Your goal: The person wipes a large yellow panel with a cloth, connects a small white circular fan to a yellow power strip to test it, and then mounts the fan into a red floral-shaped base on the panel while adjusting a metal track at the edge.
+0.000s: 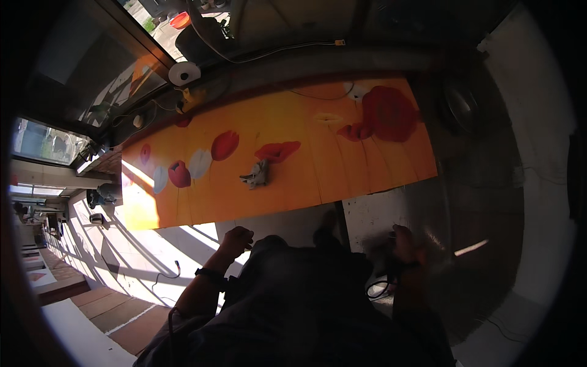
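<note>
Both hands [235, 240] [403, 240] hang — seemingly empty (dim) — near orange flowered panel [306, 165].

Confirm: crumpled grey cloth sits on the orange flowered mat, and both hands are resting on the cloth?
Not quite. The crumpled grey cloth does sit on the orange flowered mat, but neither hand touches it. The head view shows the left hand and right hand lower in the picture, apart from the cloth and off the mat.
</note>
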Motion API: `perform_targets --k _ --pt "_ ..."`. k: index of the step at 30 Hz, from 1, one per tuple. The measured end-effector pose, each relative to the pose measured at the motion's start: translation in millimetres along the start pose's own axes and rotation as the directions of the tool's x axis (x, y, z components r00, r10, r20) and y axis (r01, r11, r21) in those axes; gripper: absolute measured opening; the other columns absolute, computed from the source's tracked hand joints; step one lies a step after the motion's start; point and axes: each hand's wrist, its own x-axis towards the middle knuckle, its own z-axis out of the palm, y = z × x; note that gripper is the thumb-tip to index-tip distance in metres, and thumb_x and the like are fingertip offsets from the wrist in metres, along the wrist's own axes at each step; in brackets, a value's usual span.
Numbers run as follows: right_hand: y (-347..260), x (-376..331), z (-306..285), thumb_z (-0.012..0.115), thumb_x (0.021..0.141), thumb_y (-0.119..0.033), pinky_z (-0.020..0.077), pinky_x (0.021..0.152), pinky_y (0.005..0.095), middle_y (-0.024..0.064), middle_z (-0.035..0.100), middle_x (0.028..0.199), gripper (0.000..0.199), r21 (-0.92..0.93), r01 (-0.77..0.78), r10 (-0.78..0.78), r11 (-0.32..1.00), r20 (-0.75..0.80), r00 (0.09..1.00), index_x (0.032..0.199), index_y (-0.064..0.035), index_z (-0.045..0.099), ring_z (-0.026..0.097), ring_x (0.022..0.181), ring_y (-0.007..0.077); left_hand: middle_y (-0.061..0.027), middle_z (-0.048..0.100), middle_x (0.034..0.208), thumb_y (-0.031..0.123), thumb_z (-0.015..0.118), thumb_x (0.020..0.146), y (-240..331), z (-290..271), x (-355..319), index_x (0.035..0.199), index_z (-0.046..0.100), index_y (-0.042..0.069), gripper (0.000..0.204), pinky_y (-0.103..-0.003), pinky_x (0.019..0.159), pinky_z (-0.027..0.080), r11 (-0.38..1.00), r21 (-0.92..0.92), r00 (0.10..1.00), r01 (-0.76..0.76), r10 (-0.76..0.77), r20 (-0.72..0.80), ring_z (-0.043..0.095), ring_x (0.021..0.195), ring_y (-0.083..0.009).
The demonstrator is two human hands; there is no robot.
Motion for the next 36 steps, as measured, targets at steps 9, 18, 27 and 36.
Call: perform_targets --k 9,18,27,36 --pt "-52.6 75.0 -19.6 0.062 0.093 -0.034 0.0478 0.06 0.036 0.0113 0.061 0.097 0.039 -0.226 -0.053 0.025 0.973 -0.122 0.992 0.119 -0.0042 0.056 0.061 0.069 0.0215 -0.0102 0.068 0.083 0.032 0.064 0.094 51.7 29.0 12.4 0.101 0.063 -0.002 0.035 -0.031 0.055 0.052 0.999 0.021 0.997 0.029 -0.027 -0.075 0.068 0.071 -0.0178" --pt "-68.4 109.3 30.0 0.061 0.093 -0.034 0.0488 0.056 0.0338 0.0103 0.064 0.093 0.034 -0.387 -0.127 0.102 0.913 -0.084 0.991 0.112 -0.0066 0.058 0.063 0.066 0.0221 -0.0086 0.068 0.085 0.032 0.058 0.096 70.3 -11.6 68.6 0.109 0.063 -0.002 0.036 -0.029 0.055 0.052 0.999 -0.027 0.996 -0.022 0.02 -0.089 0.069 0.072 -0.0169" --pt "-95.0 133.3 117.3 0.062 0.094 -0.03 0.0494 0.057 0.032 0.0108 0.062 0.092 0.032 -0.427 -0.138 0.127 0.894 -0.054 0.99 0.114 -0.0056 0.059 0.063 0.066 0.0208 -0.0078 0.068 0.087 0.033 0.059 0.097 106.8 -87.7 153.1 0.109 0.062 0.0 0.035 -0.028 0.055 0.05 0.98 -0.163 0.964 -0.114 0.069 -0.257 0.068 0.073 -0.0158" --pt "-119.3 189.0 196.6 0.063 0.094 -0.028 0.051 0.06 0.0318 0.0109 0.063 0.094 0.035 -0.532 -0.058 0.119 0.845 0.082 0.99 0.116 -0.0014 0.058 0.064 0.067 0.0192 -0.0058 0.067 0.087 0.031 0.062 0.095 134.1 -154.4 239.5 0.105 0.062 0.002 0.031 -0.027 0.054 0.048 0.903 -0.302 0.818 -0.305 0.086 -0.569 0.067 0.073 -0.0154"
